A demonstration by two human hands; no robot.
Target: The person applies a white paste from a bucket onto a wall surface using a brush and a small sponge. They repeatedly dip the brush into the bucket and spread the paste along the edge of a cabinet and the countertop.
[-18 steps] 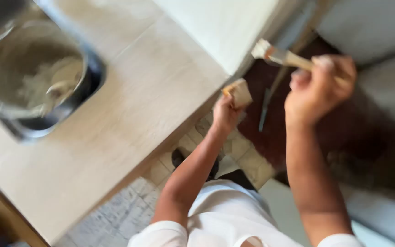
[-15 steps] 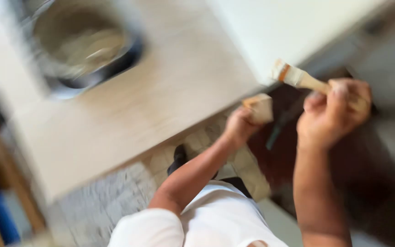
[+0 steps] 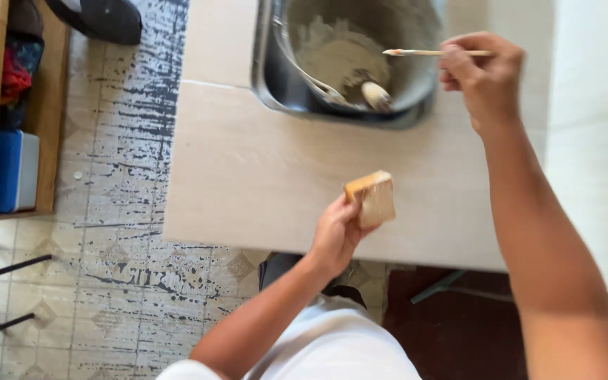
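Now brush (image 3: 431, 53) over the bucket (image 3: 416, 77), formerly beyond the table (image 3: 262, 176).

The person wore a white short-sleeved shirt (image 3: 332, 348) at the frame's bottom; both forearms were bare, without rings.

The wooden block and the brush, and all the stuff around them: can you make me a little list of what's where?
left hand: holds a small wooden block above the table
right hand: holds a thin brush, tip over the metal bowl
bowl contents: pale paste and a spoon
floor: patterned tiles
left edge: wooden shelf with a blue box
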